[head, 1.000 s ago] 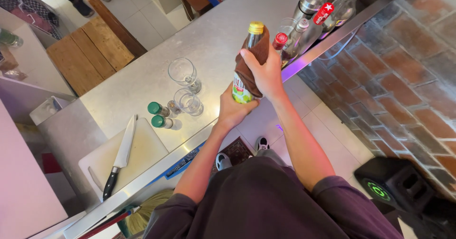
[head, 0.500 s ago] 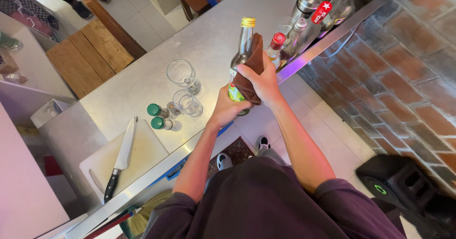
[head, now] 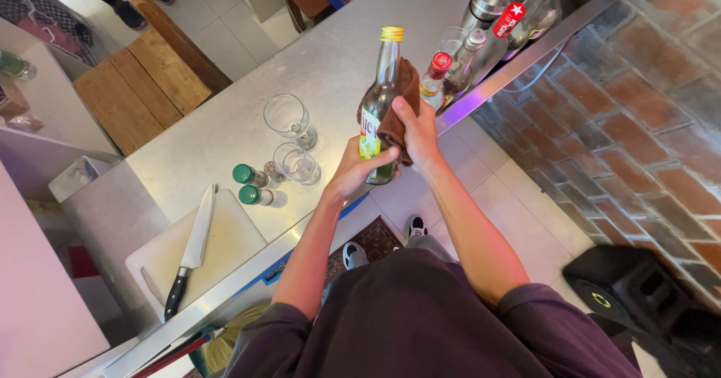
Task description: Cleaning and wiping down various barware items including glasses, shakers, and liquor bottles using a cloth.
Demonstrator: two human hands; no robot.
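Two hands are closed on a clear bottle (head: 381, 100) above the steel counter (head: 225, 134), its base gripped by the left hand (head: 354, 169) while a brown cloth (head: 398, 111) is pressed against it by the right hand (head: 417, 132), so wiping appears underway and a steady hold seems needed.

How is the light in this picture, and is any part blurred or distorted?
Head view: bright, even light; the steel counter shows soft glare, and a violet glow runs along its edge near the bottle row. The glass bottle, brown cloth, left hand and right hand look sharp. The wide lens bends lines at the frame edges.
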